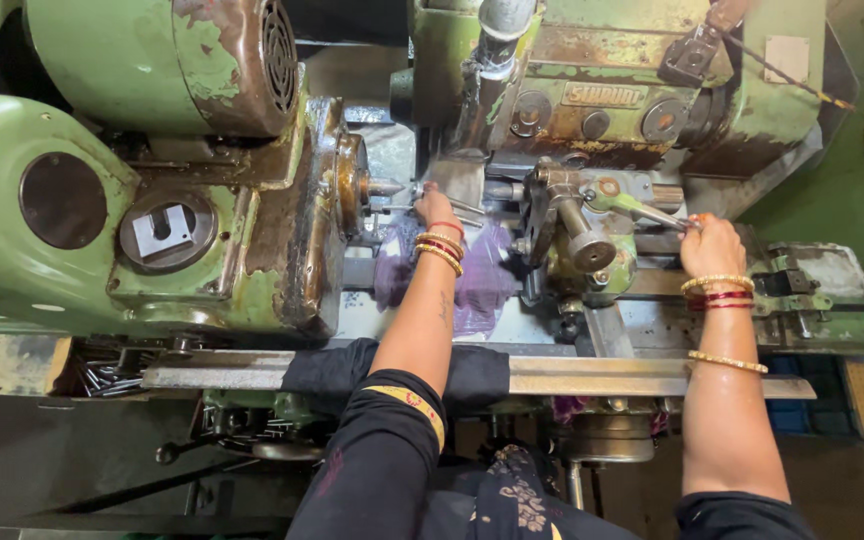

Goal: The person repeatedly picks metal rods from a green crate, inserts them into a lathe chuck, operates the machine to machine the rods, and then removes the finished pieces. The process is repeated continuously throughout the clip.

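The left hand (436,208) reaches toward the lathe's spindle point (384,187); its fingers are hidden, grip unclear. The right hand (710,245) is clamped on a lever handle (652,212).

Sitting at upper left, a worn green motor housing (157,60) with a rusted vented end cap (277,55). Lying under the machine bed, a purple cloth (482,275); hanging over the front rail, a black cloth (337,372).

Both arms stretch forward, bangles at each wrist. The left hand (436,208) reaches furthest, fingers curled and pinched together, forearm bare below a dark sleeve. To its right, the right hand (712,245) sits nearer the body, closed in a fist
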Tool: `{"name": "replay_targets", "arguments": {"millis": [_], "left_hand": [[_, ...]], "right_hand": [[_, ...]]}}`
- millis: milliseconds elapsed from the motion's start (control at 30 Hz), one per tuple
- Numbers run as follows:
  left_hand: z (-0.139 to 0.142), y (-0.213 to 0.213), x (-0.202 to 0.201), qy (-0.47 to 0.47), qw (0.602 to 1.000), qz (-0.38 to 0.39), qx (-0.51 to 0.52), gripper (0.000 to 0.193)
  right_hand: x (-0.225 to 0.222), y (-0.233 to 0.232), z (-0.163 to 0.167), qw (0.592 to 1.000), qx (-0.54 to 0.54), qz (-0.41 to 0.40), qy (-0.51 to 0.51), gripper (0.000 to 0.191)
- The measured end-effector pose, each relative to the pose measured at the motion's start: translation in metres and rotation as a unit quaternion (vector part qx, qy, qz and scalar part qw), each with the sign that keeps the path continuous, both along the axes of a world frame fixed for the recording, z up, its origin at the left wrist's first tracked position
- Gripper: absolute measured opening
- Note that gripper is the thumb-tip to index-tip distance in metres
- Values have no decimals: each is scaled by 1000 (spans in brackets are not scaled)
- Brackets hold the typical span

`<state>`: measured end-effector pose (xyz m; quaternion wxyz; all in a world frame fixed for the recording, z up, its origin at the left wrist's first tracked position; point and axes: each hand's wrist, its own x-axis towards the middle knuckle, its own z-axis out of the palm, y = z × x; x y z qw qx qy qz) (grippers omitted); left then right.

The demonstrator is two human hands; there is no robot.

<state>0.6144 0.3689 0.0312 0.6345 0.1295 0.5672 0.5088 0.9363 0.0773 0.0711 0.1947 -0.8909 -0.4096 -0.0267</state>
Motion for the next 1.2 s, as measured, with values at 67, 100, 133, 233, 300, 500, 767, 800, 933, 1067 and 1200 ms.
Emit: {"name": "replay_targets", "arguments": {"millis": [67,100,133,233,300,500,767,800,933,1067,1200], "left_hand": [[2,2,-1,49,999,-3,13,56],[2,3,-1,73,997,-5,18,57],[3,3,-2,47,999,-15,-18,57],[4,5,-1,-17,999,-7,-26,56],[4,5,0,-39,993,58,95,49],[6,9,1,52,998,-10,-16,51],[8,13,0,-127,990,64,-12,34],[7,13,0,-145,987,70,-5,34],[2,16,-1,-115,992,43,-35,34],[-3,20,-2,-148,986,49,-52,27],[-6,22,-3,-118,992,46,-18,27]], "right_hand": [[0,-1,-4,1000,9,2,-7,28],[0,-1,-5,1000,13,3,-11,28],[-1,-1,-5,1000,12,2,-10,27],[-1,-2,-3,1000,16,1,-11,27],[-1,-3,-1,999,19,13,-23,26],[-1,-5,-4,1000,12,6,-6,27],[-10,-3,10,999,-30,-12,25,26],[-19,-6,10,999,-37,-16,14,26],[-62,-20,-2,998,-11,-42,-41,24],[-72,-24,4,999,1,-38,-16,25],[-74,-27,15,999,28,-21,-5,22]]}}
